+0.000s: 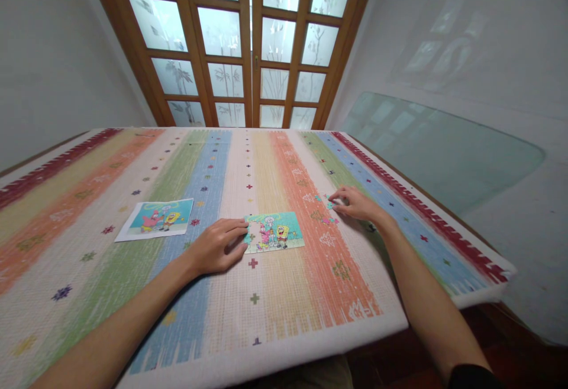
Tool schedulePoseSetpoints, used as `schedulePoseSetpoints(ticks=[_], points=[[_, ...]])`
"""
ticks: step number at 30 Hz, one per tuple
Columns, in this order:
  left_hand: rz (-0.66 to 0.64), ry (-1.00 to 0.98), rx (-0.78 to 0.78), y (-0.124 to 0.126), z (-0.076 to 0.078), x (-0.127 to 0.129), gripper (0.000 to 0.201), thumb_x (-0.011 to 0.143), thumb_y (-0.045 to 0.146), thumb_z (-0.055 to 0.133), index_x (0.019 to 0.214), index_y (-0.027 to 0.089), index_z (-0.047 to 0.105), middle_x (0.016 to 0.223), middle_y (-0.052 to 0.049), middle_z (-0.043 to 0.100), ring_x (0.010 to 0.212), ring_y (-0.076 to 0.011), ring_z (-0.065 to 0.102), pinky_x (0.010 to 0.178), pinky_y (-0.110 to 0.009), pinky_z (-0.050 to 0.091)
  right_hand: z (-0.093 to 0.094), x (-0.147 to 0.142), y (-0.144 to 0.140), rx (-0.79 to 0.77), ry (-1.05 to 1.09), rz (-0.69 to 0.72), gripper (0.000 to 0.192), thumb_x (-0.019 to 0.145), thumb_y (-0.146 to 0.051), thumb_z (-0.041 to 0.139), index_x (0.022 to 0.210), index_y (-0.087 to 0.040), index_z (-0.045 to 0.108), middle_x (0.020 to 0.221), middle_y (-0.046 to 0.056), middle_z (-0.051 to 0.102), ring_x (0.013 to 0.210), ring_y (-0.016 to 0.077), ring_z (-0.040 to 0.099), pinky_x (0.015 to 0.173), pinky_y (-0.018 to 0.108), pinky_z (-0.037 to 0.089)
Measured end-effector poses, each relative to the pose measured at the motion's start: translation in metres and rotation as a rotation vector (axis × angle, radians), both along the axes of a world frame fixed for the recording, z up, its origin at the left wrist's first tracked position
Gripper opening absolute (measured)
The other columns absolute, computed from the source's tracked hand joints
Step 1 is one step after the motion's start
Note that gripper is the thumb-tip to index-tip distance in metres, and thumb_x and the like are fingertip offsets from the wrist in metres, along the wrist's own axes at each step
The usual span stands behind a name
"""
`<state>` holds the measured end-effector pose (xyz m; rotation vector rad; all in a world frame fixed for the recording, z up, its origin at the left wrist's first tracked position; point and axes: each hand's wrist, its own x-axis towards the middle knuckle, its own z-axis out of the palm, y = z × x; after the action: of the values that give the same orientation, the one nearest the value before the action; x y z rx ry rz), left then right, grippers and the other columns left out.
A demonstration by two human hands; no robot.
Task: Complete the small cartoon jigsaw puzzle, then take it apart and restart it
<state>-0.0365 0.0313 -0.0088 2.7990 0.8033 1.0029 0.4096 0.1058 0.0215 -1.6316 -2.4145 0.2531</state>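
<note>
On striped tablecloth (286, 294): SpongeBob jigsaw (284, 221) between two hands

Left hand (217, 246) loosely open, fingertips at jigsaw's left edge. Jigsaw teal, three cartoon figures, cloth showing through a gap at left. Right hand (352, 204), fingers bent, over loose pieces (331, 221); can't tell if one is pinched. Farther left: printed picture (155, 219), matching figures.

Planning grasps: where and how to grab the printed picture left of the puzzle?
Likely pinch the printed picture by its white left margin, coming from the left: it looks thin and flat, and that edge faces away from the left hand.
</note>
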Motion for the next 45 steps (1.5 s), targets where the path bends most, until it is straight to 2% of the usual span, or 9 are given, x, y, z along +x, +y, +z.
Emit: schedulePoseSetpoints(ticks=[5, 9, 12, 16, 22, 27, 34, 42, 45], points=[[0.000, -0.003, 0.000, 0.000, 0.001, 0.000, 0.025, 0.092, 0.023, 0.061, 0.114, 0.017, 0.071, 0.115, -0.015, 0.075, 0.108, -0.0292, 0.072, 0.092, -0.048, 0.061, 0.001, -0.003, -0.001, -0.023, 0.020, 0.023, 0.015, 0.083, -0.031, 0.070, 0.093, -0.022, 0.077, 0.092, 0.009, 0.069, 0.090, 0.0267, 0.063, 0.089, 0.041, 0.050], [0.007, 0.011, 0.015, 0.000, 0.000, 0.000, 0.024, 0.093, 0.024, 0.061, 0.114, 0.017, 0.070, 0.115, -0.015, 0.076, 0.108, -0.0289, 0.072, 0.092, -0.047, 0.061, -0.006, -0.004, -0.001, 0.053, 0.058, -0.014, 0.022, 0.084, -0.032, 0.071, 0.102, -0.022, 0.076, 0.102, 0.012, 0.070, 0.099, 0.0290, 0.063, 0.092, 0.042, 0.051], [0.012, 0.013, 0.019, 0.000, -0.001, 0.000, 0.024, 0.093, 0.024, 0.060, 0.114, 0.017, 0.070, 0.116, -0.015, 0.075, 0.109, -0.0287, 0.072, 0.092, -0.047, 0.061, -0.014, -0.009, 0.001, 0.133, 0.069, -0.061, 0.026, 0.091, -0.030, 0.062, 0.112, -0.022, 0.075, 0.111, 0.014, 0.070, 0.107, 0.0302, 0.063, 0.100, 0.046, 0.048], [0.003, 0.007, 0.021, 0.000, 0.000, 0.000, 0.025, 0.093, 0.024, 0.060, 0.114, 0.016, 0.070, 0.115, -0.015, 0.076, 0.108, -0.0289, 0.072, 0.092, -0.047, 0.061, -0.023, -0.016, 0.007, 0.187, 0.040, -0.123, 0.025, 0.092, -0.027, 0.057, 0.106, -0.020, 0.077, 0.107, 0.014, 0.071, 0.105, 0.0295, 0.063, 0.102, 0.048, 0.046], [0.005, 0.007, 0.004, 0.000, 0.000, 0.000, 0.025, 0.092, 0.024, 0.061, 0.115, 0.018, 0.070, 0.116, -0.015, 0.075, 0.109, -0.0285, 0.072, 0.093, -0.047, 0.061, -0.025, -0.017, 0.013, 0.165, 0.155, -0.153, 0.015, 0.085, -0.030, 0.062, 0.085, -0.021, 0.073, 0.093, 0.011, 0.072, 0.090, 0.0267, 0.065, 0.090, 0.044, 0.051], [0.002, -0.001, -0.005, 0.000, 0.000, 0.000, 0.026, 0.092, 0.023, 0.061, 0.116, 0.018, 0.070, 0.116, -0.014, 0.075, 0.109, -0.0283, 0.072, 0.093, -0.047, 0.061, -0.018, -0.019, 0.009, 0.109, 0.258, -0.157, 0.012, 0.083, -0.032, 0.061, 0.081, -0.022, 0.068, 0.079, 0.008, 0.073, 0.073, 0.0228, 0.066, 0.071, 0.036, 0.053], [0.002, -0.002, 0.001, 0.000, 0.000, 0.000, 0.025, 0.093, 0.023, 0.061, 0.115, 0.017, 0.070, 0.115, -0.014, 0.075, 0.109, -0.0282, 0.072, 0.093, -0.047, 0.061, -0.003, -0.056, -0.007, -0.031, 0.468, -0.030, 0.014, 0.086, -0.029, 0.060, 0.086, -0.021, 0.071, 0.086, 0.009, 0.077, 0.076, 0.0223, 0.070, 0.073, 0.035, 0.055], [0.003, -0.004, -0.010, 0.000, 0.000, 0.000, 0.026, 0.092, 0.024, 0.061, 0.115, 0.018, 0.071, 0.115, -0.014, 0.075, 0.108, -0.0282, 0.072, 0.094, -0.048, 0.061, -0.008, -0.130, -0.042, -0.091, 0.436, 0.415, 0.022, 0.093, -0.012, 0.058, 0.091, -0.022, 0.077, 0.093, 0.007, 0.073, 0.087, 0.0196, 0.067, 0.082, 0.036, 0.054], [0.005, 0.004, -0.012, 0.000, 0.000, 0.000, 0.027, 0.092, 0.024, 0.061, 0.116, 0.018, 0.071, 0.115, -0.014, 0.075, 0.108, -0.0277, 0.072, 0.094, -0.047, 0.060, -0.013, -0.143, -0.051, -0.066, 0.437, 0.489, 0.024, 0.097, -0.012, 0.057, 0.101, -0.023, 0.077, 0.109, 0.009, 0.071, 0.101, 0.0204, 0.066, 0.091, 0.038, 0.054]])
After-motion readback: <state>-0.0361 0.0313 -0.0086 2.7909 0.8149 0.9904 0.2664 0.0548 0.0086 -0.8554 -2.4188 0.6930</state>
